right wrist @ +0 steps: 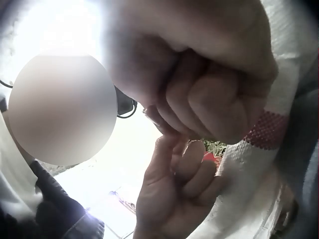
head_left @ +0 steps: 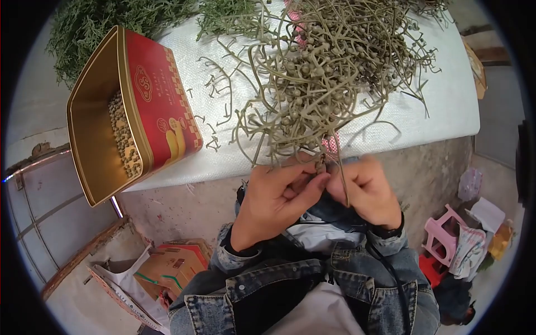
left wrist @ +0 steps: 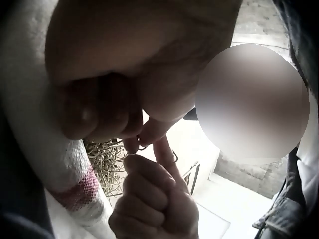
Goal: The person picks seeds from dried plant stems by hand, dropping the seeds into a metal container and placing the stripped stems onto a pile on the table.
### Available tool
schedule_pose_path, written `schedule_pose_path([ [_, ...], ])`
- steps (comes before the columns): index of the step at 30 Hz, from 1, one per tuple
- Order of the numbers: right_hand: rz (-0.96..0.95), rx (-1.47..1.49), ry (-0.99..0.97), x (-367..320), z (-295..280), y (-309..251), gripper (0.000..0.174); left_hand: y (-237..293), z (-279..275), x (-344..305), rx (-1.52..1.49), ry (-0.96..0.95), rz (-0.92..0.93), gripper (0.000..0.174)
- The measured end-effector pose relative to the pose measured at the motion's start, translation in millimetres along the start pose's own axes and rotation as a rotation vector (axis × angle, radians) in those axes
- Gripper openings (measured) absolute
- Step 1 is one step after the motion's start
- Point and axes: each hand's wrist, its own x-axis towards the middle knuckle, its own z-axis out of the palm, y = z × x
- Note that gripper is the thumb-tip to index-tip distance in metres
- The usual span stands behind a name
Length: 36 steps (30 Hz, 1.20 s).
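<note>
Both hands meet at the near edge of the sack-covered surface, in front of the heap. My left hand [head_left: 276, 198] pinches a dried stalk with small round pods [head_left: 320, 163] between thumb and forefinger. Right beside it, my right hand [head_left: 365, 192] is curled with its fingertips pinching at the same stalk; a thin stem [head_left: 342, 177] hangs down across these fingers. In the left wrist view, the fingertips of both hands come together around a thin bent stem [left wrist: 174, 156]. A tangled heap of brownish-green stalks with round pods [head_left: 312, 84] lies just beyond the hands.
At the left stands a red and gold tin [head_left: 162, 95], tipped toward me, with many small round pods [head_left: 120, 131] inside. Green leafy sprigs [head_left: 111, 28] lie behind it. Short stem bits [head_left: 212, 142] are scattered on the white woven sack [head_left: 184, 167]. A pink stool [head_left: 441, 234] stands lower right.
</note>
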Motion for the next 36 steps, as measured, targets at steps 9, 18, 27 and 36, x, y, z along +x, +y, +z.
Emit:
schedule_pose_path([
  [9, -0.569, 0.353, 0.740, -39.8, 28.2, -4.7, 0.032, 1.3, 4.0, 3.4, 0.475, 0.169, 0.282, 0.014],
  [18, -0.189, -0.700, 0.466, 11.3, 44.4, -22.7, 0.035, -4.0, 3.4, -2.0, 0.215, 0.158, 0.115, 0.017],
  [27, -0.064, -0.646, 0.050, 17.6, 11.3, -28.4, 0.038, 2.3, -18.2, -2.9, 0.390, -0.111, 0.101, 0.018],
  [36, 0.117, -0.453, -0.211, 25.1, -6.3, -30.8, 0.033, -1.2, -15.8, -0.9, 0.295, -0.137, 0.199, 0.010],
])
